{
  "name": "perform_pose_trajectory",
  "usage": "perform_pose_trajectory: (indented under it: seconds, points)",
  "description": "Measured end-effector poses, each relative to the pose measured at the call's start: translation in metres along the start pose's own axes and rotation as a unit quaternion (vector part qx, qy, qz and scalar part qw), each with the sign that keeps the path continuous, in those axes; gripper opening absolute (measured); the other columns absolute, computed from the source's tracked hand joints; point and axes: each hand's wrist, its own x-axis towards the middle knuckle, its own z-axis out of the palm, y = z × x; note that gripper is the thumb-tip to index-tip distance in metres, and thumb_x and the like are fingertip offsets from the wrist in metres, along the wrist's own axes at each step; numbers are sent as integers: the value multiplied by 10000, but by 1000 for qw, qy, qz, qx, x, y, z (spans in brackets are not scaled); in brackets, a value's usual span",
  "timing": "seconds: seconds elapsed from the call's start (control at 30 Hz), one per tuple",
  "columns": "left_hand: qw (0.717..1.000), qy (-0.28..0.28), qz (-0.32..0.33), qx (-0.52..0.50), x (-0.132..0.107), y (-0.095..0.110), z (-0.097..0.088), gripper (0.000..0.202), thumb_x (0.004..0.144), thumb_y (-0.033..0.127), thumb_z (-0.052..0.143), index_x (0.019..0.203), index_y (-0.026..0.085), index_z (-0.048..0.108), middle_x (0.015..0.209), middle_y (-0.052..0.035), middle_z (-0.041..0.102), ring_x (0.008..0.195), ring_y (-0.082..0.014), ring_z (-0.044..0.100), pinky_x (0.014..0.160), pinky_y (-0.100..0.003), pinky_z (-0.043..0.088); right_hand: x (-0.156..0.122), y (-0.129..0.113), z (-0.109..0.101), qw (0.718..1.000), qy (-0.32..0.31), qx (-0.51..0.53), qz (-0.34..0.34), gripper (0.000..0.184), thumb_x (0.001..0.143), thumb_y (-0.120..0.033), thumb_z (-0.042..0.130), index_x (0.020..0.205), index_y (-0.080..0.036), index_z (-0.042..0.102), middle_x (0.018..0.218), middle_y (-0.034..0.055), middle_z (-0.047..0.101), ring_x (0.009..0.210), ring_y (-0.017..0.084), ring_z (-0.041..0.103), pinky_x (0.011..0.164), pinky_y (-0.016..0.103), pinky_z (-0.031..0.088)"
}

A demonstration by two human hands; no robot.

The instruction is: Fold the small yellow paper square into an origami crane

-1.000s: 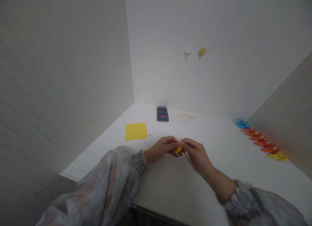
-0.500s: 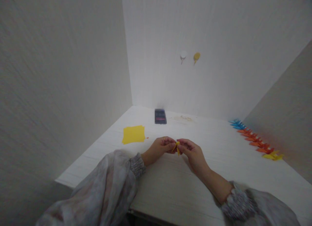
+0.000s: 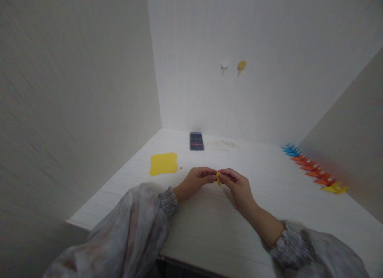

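A small folded yellow paper [image 3: 219, 178] is pinched between both hands above the white table. My left hand [image 3: 201, 179] grips its left side between thumb and fingers. From the other side, my right hand [image 3: 236, 183] closes thumb and fingertips on the same paper. Fingers cover much of it, so its full shape is hidden. To the left lies a yellow paper sheet [image 3: 163, 164], flat on the tabletop, with a tiny orange scrap [image 3: 181, 167] by its right edge.
Folded paper cranes run in a row along the right wall: blue [image 3: 291, 149], orange [image 3: 312, 168] and yellow [image 3: 335, 187]. A dark blurred item [image 3: 196, 141] sits near the back wall. White [image 3: 224, 65] and yellow hooks [image 3: 241, 65] are on that wall.
Both hands have drawn slightly closer around the folded paper, and less of it shows. The view has shifted a little; the other items lie as before.
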Motion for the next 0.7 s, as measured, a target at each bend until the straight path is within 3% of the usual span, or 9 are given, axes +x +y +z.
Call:
perform_pose_trajectory:
  seconds: [0.3, 0.7]
  points:
    - [998, 27, 16, 45, -1, 3, -1, 253, 641, 286, 620, 852, 147, 636, 809, -39, 641, 749, -135, 555, 766, -294, 409, -1, -5, 3, 1000, -2, -1, -12, 98, 667, -299, 605, 707, -209, 611, 702, 11, 586, 679, 147, 530, 647, 275, 419]
    - [998, 41, 6, 46, -2, 4, -1, 247, 614, 303, 639, 809, 150, 646, 757, -29, 642, 704, -128, 555, 723, -270, 417, -1, 0, 4, 995, -27, 92, 22, 114, 661, -282, 620, 730, -199, 582, 701, -8, 576, 668, 127, 525, 643, 256, 406]
